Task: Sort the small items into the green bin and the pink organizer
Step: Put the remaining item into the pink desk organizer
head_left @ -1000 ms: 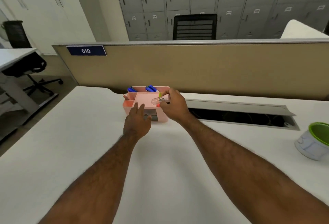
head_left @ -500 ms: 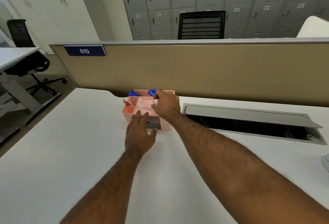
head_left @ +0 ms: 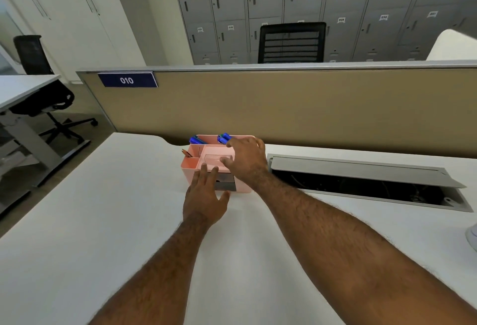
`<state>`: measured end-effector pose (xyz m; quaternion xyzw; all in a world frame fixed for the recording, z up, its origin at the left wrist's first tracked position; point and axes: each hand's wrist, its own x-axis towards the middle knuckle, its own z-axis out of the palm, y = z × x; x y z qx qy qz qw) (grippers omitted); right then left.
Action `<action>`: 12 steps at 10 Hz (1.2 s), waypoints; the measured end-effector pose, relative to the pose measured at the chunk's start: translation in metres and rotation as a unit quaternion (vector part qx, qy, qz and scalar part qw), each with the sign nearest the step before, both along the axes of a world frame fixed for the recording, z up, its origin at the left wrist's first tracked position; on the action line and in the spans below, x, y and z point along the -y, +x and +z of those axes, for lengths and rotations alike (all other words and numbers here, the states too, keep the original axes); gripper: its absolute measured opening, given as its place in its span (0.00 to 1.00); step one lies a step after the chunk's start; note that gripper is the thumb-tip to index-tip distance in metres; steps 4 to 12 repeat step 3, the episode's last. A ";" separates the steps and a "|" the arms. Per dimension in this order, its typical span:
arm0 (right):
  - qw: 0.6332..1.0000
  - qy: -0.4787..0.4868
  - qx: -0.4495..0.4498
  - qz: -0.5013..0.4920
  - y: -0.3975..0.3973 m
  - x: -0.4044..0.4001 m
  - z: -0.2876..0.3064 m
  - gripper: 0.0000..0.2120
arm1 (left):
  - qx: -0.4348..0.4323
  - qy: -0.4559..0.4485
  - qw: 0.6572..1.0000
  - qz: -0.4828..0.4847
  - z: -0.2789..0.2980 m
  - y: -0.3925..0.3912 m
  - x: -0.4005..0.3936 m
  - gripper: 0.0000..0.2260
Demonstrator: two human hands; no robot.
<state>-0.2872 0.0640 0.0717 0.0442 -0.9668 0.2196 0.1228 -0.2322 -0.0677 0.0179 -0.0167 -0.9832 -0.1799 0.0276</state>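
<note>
Organizer (head_left: 192,167), pink, sits at the far edge of the white desk (head_left: 103,221), against a tan partition (head_left: 309,107) with a blue "010" label (head_left: 127,80). Blue pens (head_left: 197,140) stand in its back compartments. Left hand (head_left: 205,200) lies flat before it, fingers (head_left: 205,169) spread and touching its front, holding nothing. Right hand (head_left: 245,159) hovers over its top, loosely open and empty. An open cable tray (head_left: 361,185) lies rightward. Grey lockers (head_left: 304,1) and a black chair (head_left: 291,43) stand beyond.

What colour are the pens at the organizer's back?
Blue pens, clearest in the head view.
</note>
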 end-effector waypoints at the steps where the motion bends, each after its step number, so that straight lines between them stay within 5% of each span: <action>1: 1.000 -0.004 -0.019 -0.007 0.017 -0.021 0.005 0.22 | 0.029 -0.007 1.000 -0.004 0.010 0.004 0.000 0.35; 3: 0.999 -0.009 -0.016 -0.051 0.049 -0.073 0.019 0.24 | 0.040 0.024 0.999 -0.022 0.039 0.016 -0.019 0.33; 12: 0.999 -0.009 -0.016 -0.051 0.049 -0.073 0.019 0.24 | 0.040 0.024 0.999 -0.022 0.039 0.016 -0.019 0.33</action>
